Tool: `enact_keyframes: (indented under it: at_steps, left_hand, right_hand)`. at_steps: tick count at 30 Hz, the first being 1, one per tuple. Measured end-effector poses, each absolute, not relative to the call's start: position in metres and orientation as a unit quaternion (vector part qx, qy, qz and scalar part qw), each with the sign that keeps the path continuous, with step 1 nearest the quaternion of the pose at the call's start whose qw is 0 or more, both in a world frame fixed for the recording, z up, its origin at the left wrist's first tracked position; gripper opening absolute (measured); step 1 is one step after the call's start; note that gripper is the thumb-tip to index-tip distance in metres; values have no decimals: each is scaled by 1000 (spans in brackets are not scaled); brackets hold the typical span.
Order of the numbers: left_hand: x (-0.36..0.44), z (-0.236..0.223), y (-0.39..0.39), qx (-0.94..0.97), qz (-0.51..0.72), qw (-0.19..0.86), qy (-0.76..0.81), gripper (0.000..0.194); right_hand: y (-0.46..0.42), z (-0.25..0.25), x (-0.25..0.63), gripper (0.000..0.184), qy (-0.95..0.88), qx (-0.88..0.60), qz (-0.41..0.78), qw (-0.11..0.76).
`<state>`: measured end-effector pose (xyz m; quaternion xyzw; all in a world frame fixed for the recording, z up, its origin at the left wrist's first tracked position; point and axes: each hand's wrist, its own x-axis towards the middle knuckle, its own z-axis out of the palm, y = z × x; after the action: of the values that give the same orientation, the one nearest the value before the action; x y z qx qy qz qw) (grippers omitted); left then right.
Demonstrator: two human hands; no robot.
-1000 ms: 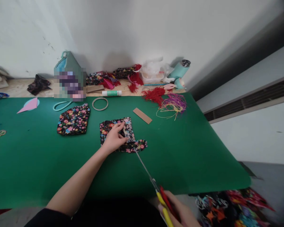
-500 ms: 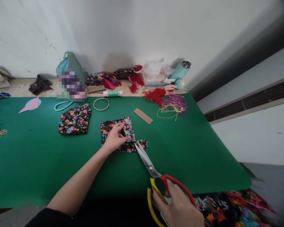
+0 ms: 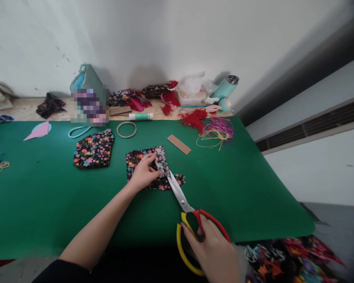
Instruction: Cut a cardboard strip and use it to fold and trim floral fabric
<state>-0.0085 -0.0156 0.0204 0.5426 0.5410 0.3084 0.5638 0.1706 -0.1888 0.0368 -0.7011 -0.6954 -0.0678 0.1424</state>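
Observation:
My left hand (image 3: 143,172) holds down a dark floral fabric piece (image 3: 132,158), its thumb and fingertips on a folded flap that shows the paler side. In my right hand (image 3: 214,247) is a pair of scissors (image 3: 181,198) with red and yellow handles. The blade tips lie at the right edge of the flap, slightly apart, just beyond my left thumb. Below the blades, a strip of the same cloth (image 3: 179,179) sticks out to the right. A stack of floral fabric (image 3: 93,149) rests to the left.
A brown cardboard strip (image 3: 179,144), a ring-shaped roll (image 3: 126,129) and purple-yellow threads (image 3: 215,133) lie on the green mat (image 3: 253,196). Along the wall stand a teal pouch (image 3: 96,84), a glue stick (image 3: 141,116), red tassels (image 3: 193,119) and a bottle (image 3: 226,87). Colourful scraps (image 3: 295,259) are at lower right.
My right hand has moved the scissors up and to the left, bringing the blades against the flap's edge. My left hand stays on the fabric.

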Motion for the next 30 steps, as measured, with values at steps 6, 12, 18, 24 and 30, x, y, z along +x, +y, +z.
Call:
enact_keyframes:
  at_steps: [6,12,18,24,30]
  left_hand:
    - [-9,20,-16,554,300,561,537,74]
    - [-8,19,-20,582,284,534,544,74]
    - [-7,19,-25,609,275,497,554,73]
    - [-7,17,-26,610,277,487,560,73]
    - [-7,20,-26,609,278,489,559,73]
  right_hand:
    - [-182,35,168,63,-682,-714,-59,145]
    - [-181,32,167,61,-682,-716,-46,146]
    - [-181,30,167,62,-678,-719,-26,150]
    - [-182,30,167,65,-679,-720,-49,133]
    - [-186,31,166,64,-673,-732,-96,52]
